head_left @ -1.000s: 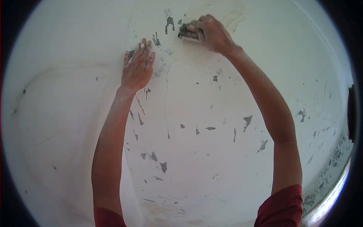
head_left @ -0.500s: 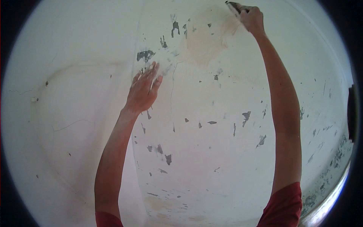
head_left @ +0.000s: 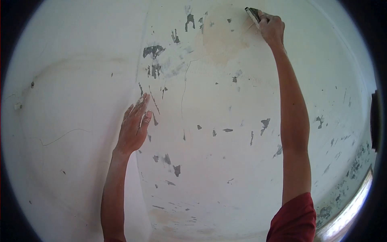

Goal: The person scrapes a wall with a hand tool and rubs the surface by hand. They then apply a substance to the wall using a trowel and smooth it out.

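Note:
My right hand [head_left: 271,29] is raised at the upper right, its fingers closed round a flat sanding block or scraper [head_left: 252,15] with a dark top and a pale edge. The tool lies against the off-white wall [head_left: 225,101], beside a faint tan stain [head_left: 225,44]. Lower down on the left, my left hand [head_left: 134,127] has its fingers stretched out, near the corner where two walls meet, and holds nothing. Dark patches of chipped paint [head_left: 153,51] show above it. Whitish dust covers its fingers.
A second wall [head_left: 72,161] with thin cracks and small holes fills the left side. At the right edge is a dark object [head_left: 375,121]. A bright, curved strip [head_left: 348,209] shines at the lower right, below a band of flaking paint [head_left: 354,165].
My left hand has moved down and left, uncovering more chipped patches. My right hand with the tool is slightly lower. The view has shifted a little.

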Demonstrator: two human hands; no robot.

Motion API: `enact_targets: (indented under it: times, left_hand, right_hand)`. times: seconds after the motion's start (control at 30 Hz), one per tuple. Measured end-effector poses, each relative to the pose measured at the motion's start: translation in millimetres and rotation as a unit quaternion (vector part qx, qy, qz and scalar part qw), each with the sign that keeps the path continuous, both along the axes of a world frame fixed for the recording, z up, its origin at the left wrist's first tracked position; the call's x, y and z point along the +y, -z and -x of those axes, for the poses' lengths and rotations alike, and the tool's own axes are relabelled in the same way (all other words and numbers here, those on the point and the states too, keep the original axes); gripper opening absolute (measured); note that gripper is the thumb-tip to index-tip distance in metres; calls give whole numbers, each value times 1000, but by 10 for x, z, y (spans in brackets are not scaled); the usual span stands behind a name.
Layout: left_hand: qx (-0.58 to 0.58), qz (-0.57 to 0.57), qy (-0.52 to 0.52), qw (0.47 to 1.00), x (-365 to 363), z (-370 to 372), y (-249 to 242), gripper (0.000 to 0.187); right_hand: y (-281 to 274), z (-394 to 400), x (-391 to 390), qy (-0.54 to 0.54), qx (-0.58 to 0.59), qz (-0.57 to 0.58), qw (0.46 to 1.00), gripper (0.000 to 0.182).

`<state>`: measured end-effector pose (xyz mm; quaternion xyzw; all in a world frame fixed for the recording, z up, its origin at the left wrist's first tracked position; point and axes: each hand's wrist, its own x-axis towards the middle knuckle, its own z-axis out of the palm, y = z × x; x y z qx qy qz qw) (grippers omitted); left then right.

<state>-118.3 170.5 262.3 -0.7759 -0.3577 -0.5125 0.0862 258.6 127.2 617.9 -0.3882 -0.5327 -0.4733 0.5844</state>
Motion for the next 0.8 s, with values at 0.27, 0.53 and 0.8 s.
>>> enact_targets:
  times: [0.27, 0.53, 0.8]
  left_hand:
    - [-35, -22, 41, 998, 28, -132, 33, 55]
    - [-57, -3, 54, 997, 46, -165, 73, 57]
    - [-65, -11, 69, 995, -142, -117, 105, 58]
  right_hand:
    - [645, 329, 372, 32, -58, -48, 997, 22]
    - [1430, 978, 384, 14, -83, -15, 996, 22]
    - [2031, 1452, 519, -43, -73, 48, 995, 22]
